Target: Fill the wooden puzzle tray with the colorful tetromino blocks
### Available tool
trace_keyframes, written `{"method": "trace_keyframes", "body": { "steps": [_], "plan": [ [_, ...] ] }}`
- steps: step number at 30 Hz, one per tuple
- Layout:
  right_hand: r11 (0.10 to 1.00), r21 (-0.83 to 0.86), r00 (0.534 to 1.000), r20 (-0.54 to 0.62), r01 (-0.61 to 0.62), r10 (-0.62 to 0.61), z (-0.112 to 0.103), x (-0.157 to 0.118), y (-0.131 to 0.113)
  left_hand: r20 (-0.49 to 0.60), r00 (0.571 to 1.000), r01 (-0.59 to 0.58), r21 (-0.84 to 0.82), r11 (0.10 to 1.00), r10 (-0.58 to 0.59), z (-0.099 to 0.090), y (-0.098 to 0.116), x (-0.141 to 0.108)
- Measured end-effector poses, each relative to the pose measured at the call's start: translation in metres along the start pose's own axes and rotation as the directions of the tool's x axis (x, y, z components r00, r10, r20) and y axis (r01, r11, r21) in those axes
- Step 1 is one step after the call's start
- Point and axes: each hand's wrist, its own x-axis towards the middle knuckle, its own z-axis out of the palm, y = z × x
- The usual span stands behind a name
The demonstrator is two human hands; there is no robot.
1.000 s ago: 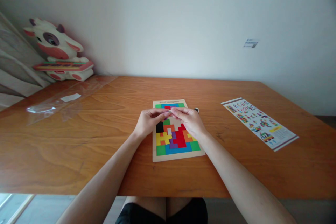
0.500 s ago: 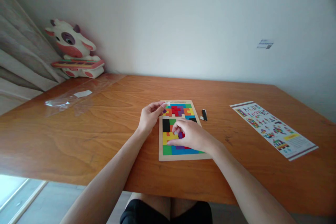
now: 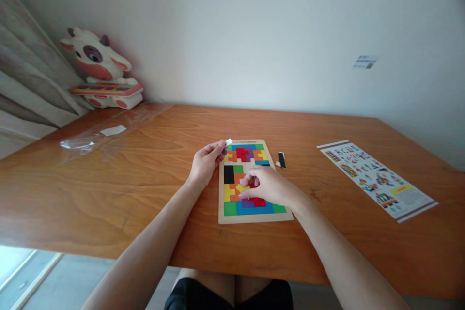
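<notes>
My left hand [image 3: 207, 160] is closed at the upper left edge of a wooden block-puzzle board [image 3: 222, 219]. Its fingers pinch a small purple puzzle piece [image 3: 224, 152], with a small white piece [image 3: 228, 142] sticking out past the fingertips. Over the board's middle, my right hand [image 3: 267, 185] pinches a yellow puzzle piece [image 3: 242, 187], which looks tilted out of the pattern. Colored pieces fill much of the board, among them a black one [image 3: 228, 174] at the left. My right hand hides part of the right side.
A black strip with a white bit [image 3: 282, 160] lies right of the board. Further right is a printed pattern sheet [image 3: 378, 179]. Clear plastic wrapping [image 3: 98, 140] and a cow-shaped toy keyboard [image 3: 105, 72] are at the back left of the wooden table [image 3: 145, 193].
My right hand has closed on a yellow piece and lifted it a little, shifting slightly right. My left hand has turned slightly and keeps its pinch.
</notes>
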Motion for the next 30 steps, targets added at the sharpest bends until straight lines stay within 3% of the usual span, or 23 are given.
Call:
{"method": "trace_keyframes", "body": {
  "steps": [10,15,23,27,30],
  "plan": [
    [0.980,0.182,0.995,0.064,-0.086,0.075,-0.003,0.003,0.003,0.035,0.999,-0.011,0.078,0.997,0.009,0.001,-0.001,-0.002],
    [0.978,0.203,0.996,0.081,-0.055,0.040,-0.004,0.004,0.002,0.081,0.995,-0.076,0.210,0.975,0.060,0.003,-0.001,-0.005],
    [0.948,0.319,0.994,0.105,-0.015,-0.019,-0.003,0.005,0.002,0.080,0.994,-0.097,0.253,0.963,0.079,0.001,-0.001,-0.004],
    [0.911,0.412,0.999,0.040,-0.015,-0.002,-0.006,0.011,0.012,0.088,0.993,-0.100,0.254,0.962,0.080,0.000,-0.002,-0.004],
    [0.897,0.441,0.991,-0.127,0.012,0.049,-0.008,0.018,0.018,0.080,0.994,-0.091,0.246,0.965,0.073,0.001,-0.002,-0.004]
  ]
}}
